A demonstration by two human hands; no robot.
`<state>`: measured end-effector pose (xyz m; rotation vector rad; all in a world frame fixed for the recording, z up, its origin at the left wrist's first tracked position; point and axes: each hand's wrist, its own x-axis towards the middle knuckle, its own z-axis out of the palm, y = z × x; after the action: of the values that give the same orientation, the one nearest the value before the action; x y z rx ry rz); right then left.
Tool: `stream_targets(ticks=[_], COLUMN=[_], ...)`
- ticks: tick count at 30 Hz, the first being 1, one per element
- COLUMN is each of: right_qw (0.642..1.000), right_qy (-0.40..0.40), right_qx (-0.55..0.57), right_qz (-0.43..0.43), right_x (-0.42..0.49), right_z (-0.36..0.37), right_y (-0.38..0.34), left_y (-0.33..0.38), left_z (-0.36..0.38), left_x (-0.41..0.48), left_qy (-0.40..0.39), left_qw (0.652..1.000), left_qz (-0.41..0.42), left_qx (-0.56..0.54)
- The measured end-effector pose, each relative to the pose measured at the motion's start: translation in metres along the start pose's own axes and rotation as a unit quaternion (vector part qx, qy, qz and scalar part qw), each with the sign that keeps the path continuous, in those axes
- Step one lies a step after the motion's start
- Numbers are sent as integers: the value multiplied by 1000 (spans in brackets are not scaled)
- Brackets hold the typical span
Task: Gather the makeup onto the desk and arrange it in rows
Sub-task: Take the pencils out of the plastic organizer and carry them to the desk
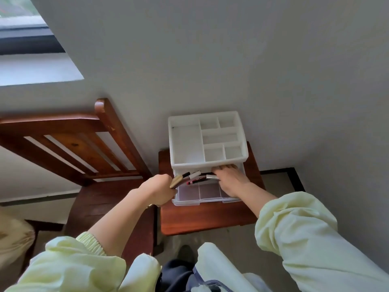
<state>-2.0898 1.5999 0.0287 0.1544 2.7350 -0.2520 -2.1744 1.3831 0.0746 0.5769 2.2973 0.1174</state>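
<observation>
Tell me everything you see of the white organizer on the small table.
The white organizer looks plastic and stands on the wooden table by the wall. Its open top tray has six compartments, apparently empty. Its clear divided drawer is pulled out; the right hand reaches inside, and the left hand grips makeup sticks over it.

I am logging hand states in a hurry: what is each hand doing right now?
Left hand: grips a bundle of makeup pens.
Right hand: reaches into the drawer; grip cannot be told.

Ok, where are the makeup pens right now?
Head view, centre: the makeup pens are gripped in the left hand, above the open drawer of the white organizer, just left of the right hand.
</observation>
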Motion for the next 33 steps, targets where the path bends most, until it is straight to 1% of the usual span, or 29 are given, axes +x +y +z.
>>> stream_targets(ticks=[9, 15, 18, 20, 24, 27, 30, 33], right_qw=[997, 998, 1000, 1000, 997, 989, 972, 969], right_qy=[1, 9, 0, -2, -33, -57, -62, -56], right_qx=[-41, -31, 6, 7, -23, -60, -130, -151], right_qz=[-64, -52, -25, -21, -58, -121, -187, -187], right_x=[-6, 6, 11, 13, 11, 7, 0, -9], right_z=[1, 5, 1, 2, 7, -1, -10, -18], right_y=[0, -2, -3, -4, -1, 4, 3, -2], left_y=[-2, -4, -5, -6, -6, -7, -10, -15], left_z=[15, 25, 29, 30, 31, 33, 36, 42], left_x=[-1, -3, -4, -5, -7, -9, -12, -16], left_qy=[42, 87, 96, 99, 101, 105, 112, 116], left_qw=[999, 995, 993, 992, 991, 990, 989, 987], left_qz=[12, 14, 8, 4, -2, -3, -3, 3], left_qx=[-28, -56, -70, -74, -83, -95, -95, -109])
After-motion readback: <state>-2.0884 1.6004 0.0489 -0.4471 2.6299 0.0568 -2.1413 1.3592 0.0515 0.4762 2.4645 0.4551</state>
